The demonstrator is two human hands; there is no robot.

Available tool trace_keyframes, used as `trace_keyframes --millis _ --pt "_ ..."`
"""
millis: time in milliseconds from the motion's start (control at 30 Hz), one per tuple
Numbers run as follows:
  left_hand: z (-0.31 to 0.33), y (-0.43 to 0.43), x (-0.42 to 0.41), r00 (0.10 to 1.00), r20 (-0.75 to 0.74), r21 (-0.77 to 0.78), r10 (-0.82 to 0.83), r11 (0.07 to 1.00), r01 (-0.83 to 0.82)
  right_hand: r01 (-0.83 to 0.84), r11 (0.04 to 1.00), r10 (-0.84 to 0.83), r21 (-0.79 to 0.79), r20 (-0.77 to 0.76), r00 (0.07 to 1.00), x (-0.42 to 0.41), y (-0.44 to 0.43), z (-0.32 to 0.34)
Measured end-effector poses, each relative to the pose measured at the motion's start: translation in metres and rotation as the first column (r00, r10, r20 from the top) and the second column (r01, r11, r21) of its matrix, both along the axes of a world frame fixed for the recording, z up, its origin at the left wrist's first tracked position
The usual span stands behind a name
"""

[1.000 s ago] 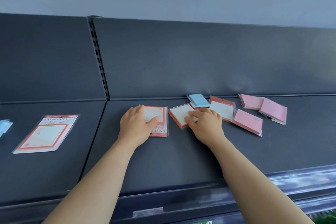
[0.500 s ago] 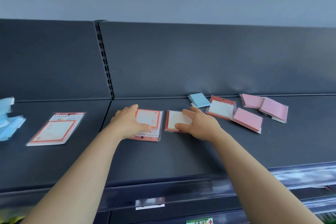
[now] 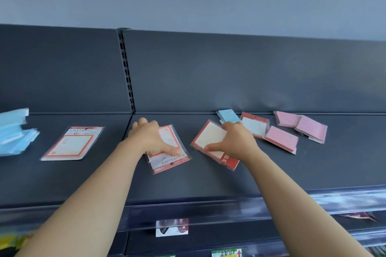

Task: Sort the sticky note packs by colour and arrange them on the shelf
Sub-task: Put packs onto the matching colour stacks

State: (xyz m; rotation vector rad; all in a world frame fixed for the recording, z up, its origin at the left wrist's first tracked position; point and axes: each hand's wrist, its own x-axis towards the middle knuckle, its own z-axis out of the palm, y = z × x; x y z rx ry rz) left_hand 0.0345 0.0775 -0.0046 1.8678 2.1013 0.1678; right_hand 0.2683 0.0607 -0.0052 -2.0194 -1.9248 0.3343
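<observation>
My left hand (image 3: 150,136) presses on a red-framed "University" pack (image 3: 170,157) lying flat on the dark shelf (image 3: 208,181), thumb on its lower part. My right hand (image 3: 236,141) grips a second red-framed pack (image 3: 211,137), which is tilted diagonally beside the first. Another red "University" pack (image 3: 73,143) lies further left. A pile of blue packs (image 3: 14,133) sits at the far left. Behind my right hand are a blue pack (image 3: 228,115) and a red pack (image 3: 254,126). Three pink packs (image 3: 282,140) (image 3: 311,129) (image 3: 287,119) lie to the right.
The shelf has a dark back panel with a slotted upright (image 3: 126,73) between two bays. A clear price rail (image 3: 229,213) runs along the front edge with a label (image 3: 171,228). A lower shelf shows below.
Both packs slid toward me and left. My right hand turned its red pack to a diagonal. The view shifted, so the blue pile at the left shows more.
</observation>
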Motion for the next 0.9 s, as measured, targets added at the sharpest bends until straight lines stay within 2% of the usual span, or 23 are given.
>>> trace_keyframes --millis 67,133,200,233,333,433,500,567,667,733,900 --pt "-0.002 -0.009 -0.002 0.999 0.011 0.087 0.048 0.995 -0.049 0.066 0.998 -0.064 0.022 -0.068 0.996 -0.002 -0.001 0.002" --pt "-0.003 -0.017 -0.007 0.996 0.015 0.146 0.091 0.985 -0.092 0.088 0.996 -0.084 0.009 -0.212 0.974 -0.006 -0.001 0.006" --pt "0.003 -0.025 -0.017 0.985 0.118 0.153 0.128 0.978 -0.145 0.051 0.999 -0.051 -0.008 -0.348 0.936 -0.013 -0.003 0.010" --pt "0.006 -0.028 -0.025 0.972 0.201 0.151 0.124 0.976 -0.156 0.018 1.000 -0.023 -0.016 -0.369 0.929 -0.019 -0.003 0.012" --pt "0.017 -0.040 -0.054 0.913 0.397 0.139 0.093 0.977 -0.160 -0.088 0.996 0.085 -0.001 -0.255 0.963 -0.040 -0.004 0.017" --pt "0.024 -0.056 -0.084 0.889 0.439 0.162 0.130 0.962 -0.220 -0.118 0.992 0.121 0.042 -0.079 0.990 -0.062 -0.003 0.022" --pt "0.026 -0.065 -0.103 0.873 0.459 0.176 0.163 0.947 -0.269 -0.119 0.991 0.122 0.062 -0.049 0.991 -0.075 -0.002 0.025" --pt "0.025 -0.071 -0.122 0.835 0.522 0.197 0.175 0.927 -0.318 -0.149 0.987 0.156 0.053 -0.185 0.970 -0.089 -0.001 0.025" --pt "0.020 -0.073 -0.146 0.697 0.683 0.171 0.218 0.880 -0.443 -0.126 0.989 0.147 0.078 -0.425 0.893 -0.113 0.000 0.021" --pt "0.013 -0.072 -0.162 0.679 0.685 0.170 0.264 0.848 -0.501 -0.069 0.990 0.122 0.121 -0.505 0.855 -0.129 0.000 0.019" --pt "-0.002 -0.059 -0.192 0.782 0.554 0.220 0.284 0.857 -0.467 -0.011 0.987 0.102 0.159 -0.580 0.808 -0.165 -0.005 0.017"
